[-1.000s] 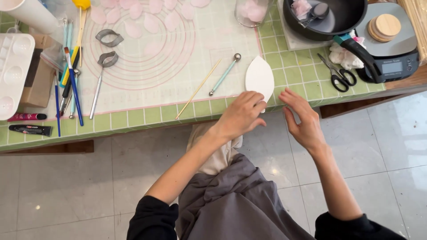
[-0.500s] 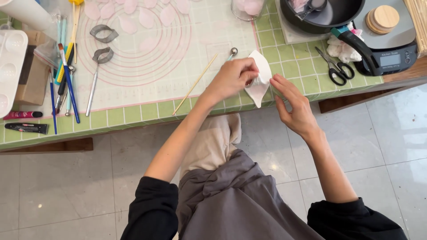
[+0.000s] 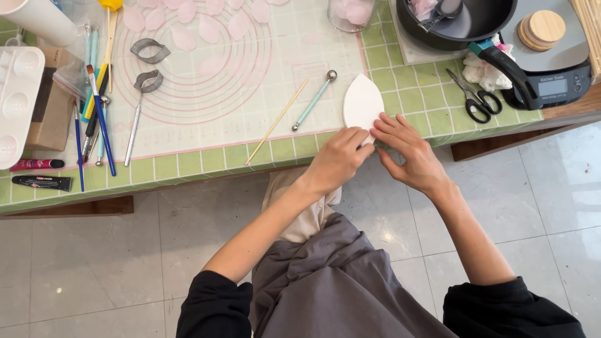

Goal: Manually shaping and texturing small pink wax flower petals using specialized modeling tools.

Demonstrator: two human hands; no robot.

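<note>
A white leaf-shaped foam pad [image 3: 362, 100] lies flat on the green tiled table [image 3: 188, 168], pointed end away from me. My left hand [image 3: 339, 159] rests its fingertips on the pad's near edge. My right hand [image 3: 408, 153] has its fingers spread and touches the same near edge from the right. Both hands press on the pad rather than lift it. A thin wooden stick [image 3: 277, 122] and a ball-ended tool [image 3: 314, 100] lie just left of the pad.
A translucent mat [image 3: 206, 75] carries pale pink petals and two metal cutters [image 3: 149, 50]. Brushes and tools [image 3: 97, 112] lie at left beside a white palette [image 3: 15, 94]. Scissors [image 3: 476, 100], a black pot [image 3: 460, 22] and a kitchen scale [image 3: 551, 69] stand at right.
The white pad was lifted off the table in both hands half a second ago; now it lies flat on the table with both hands at its near edge.
</note>
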